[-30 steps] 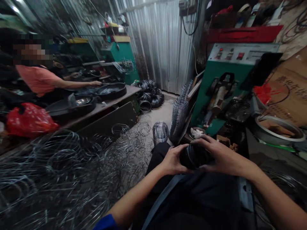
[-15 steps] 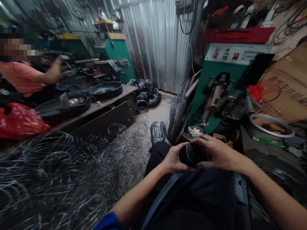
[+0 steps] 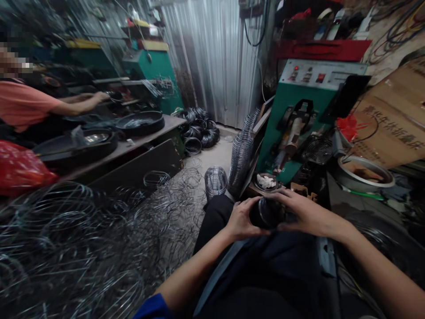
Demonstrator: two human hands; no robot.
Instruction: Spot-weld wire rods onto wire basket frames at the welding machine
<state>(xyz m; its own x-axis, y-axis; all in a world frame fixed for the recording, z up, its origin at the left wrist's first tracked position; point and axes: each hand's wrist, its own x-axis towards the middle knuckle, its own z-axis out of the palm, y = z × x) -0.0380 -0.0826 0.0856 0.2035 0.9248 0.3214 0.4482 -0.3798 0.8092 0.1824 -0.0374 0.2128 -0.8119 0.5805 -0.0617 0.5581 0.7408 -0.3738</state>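
Note:
A dark, round, ring-like bundle (image 3: 266,213) is held over my lap, its exact nature hard to make out. My left hand (image 3: 245,220) grips its left side, thumb below and fingers above. From the right, my right hand (image 3: 299,212) is curled round the same bundle. Just beyond the hands stands a small dish with white pieces (image 3: 266,180). A green machine (image 3: 270,128) with a metal shaft (image 3: 292,139) rises behind it.
Loose wire rings (image 3: 159,212) cover the floor at left. A wire coil stack (image 3: 244,150) leans by the machine. A metal basin (image 3: 365,175) sits at right. Across a bench (image 3: 146,144), a person in an orange shirt (image 3: 26,104) works.
The view has shifted slightly, so the surroundings sit a little further left. Both my hands keep their hold on the bundle. The other person's raised arm has come down over the bench.

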